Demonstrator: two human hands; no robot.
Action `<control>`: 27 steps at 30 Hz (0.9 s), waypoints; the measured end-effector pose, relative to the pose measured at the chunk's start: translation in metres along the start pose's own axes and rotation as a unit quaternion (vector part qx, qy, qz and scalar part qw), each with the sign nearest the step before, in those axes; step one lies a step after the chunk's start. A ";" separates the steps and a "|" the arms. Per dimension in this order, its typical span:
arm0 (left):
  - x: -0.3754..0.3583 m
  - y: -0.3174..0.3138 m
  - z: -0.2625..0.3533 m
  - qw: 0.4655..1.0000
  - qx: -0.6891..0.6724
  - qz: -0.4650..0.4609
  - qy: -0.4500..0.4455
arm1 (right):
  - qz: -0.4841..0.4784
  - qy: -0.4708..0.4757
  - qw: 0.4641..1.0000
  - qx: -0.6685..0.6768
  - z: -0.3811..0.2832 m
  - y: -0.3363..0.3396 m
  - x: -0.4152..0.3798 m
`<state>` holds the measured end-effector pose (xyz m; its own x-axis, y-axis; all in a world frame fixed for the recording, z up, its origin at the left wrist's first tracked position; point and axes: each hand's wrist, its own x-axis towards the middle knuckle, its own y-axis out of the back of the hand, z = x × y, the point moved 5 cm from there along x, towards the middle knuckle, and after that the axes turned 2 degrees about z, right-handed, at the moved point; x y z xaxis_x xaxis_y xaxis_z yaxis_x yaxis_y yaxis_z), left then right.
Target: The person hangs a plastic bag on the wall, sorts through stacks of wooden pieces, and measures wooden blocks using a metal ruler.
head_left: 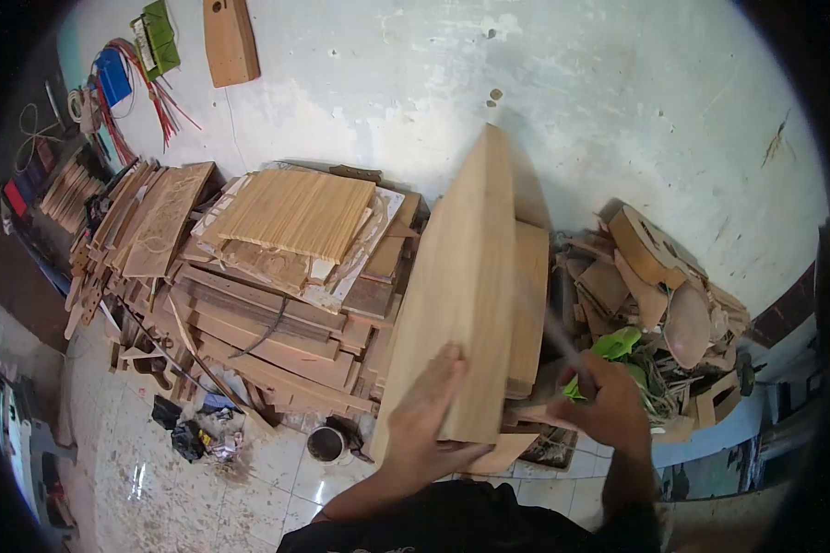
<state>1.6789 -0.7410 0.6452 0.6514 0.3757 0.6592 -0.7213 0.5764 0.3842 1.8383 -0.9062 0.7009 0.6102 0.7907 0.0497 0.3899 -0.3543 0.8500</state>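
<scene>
A long pale wooden block (461, 267), wide below and tapering to a point at the top, leans up in front of me. My left hand (424, 415) grips its lower end, with fingers pressed along the face and part of the hand at the bottom edge. To the right, my right hand (604, 396) is closed around a thin, grey, blade-like tool (563, 336). Motion smears this tool, so its exact kind does not show. Its far end points up and left toward the block's right side. Another pale wooden block (527, 313) stands behind the long one.
Stacked boards (277, 323) fill the left, topped by a striped wooden panel (295, 212). At right lies a heap of offcuts with a guitar-shaped wooden piece (650, 244) and a green bag (616, 344). A small bucket (326, 444) stands on the tiled floor (277, 488).
</scene>
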 end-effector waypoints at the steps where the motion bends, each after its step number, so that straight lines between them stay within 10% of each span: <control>1: -0.001 -0.009 0.002 0.998 -0.053 -0.013 -0.010 | -0.026 -0.112 0.984 0.134 0.017 -0.009 0.000; 5: -0.005 -0.052 0.018 0.994 -0.081 -0.065 -0.027 | 0.114 0.008 0.872 0.477 0.048 -0.055 0.009; 12: -0.021 -0.118 0.025 0.990 -0.071 -0.118 -0.010 | 0.168 -0.163 0.902 0.363 0.100 -0.054 -0.017; 14: -0.030 -0.110 -0.008 0.968 -0.160 -0.161 0.104 | 0.166 -0.182 0.902 0.355 0.124 -0.059 -0.025; 21: -0.159 -0.023 -0.174 0.812 0.332 -0.057 0.477 | 0.131 -0.262 0.899 0.326 0.184 -0.106 -0.059; 23: -0.192 -0.031 -0.207 0.789 0.033 -0.050 0.612 | 0.092 -0.284 0.903 0.310 0.197 -0.127 -0.071; 27: -0.171 -0.012 -0.200 0.717 -0.100 -0.204 0.660 | 0.033 -0.352 0.872 0.339 0.180 -0.148 -0.083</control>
<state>1.6231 -0.6667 0.3991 0.5490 0.4300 -0.7167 -0.4456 0.8761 0.1843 1.8542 -1.0095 0.4770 0.8261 0.3390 -0.4501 0.5099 -0.7897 0.3411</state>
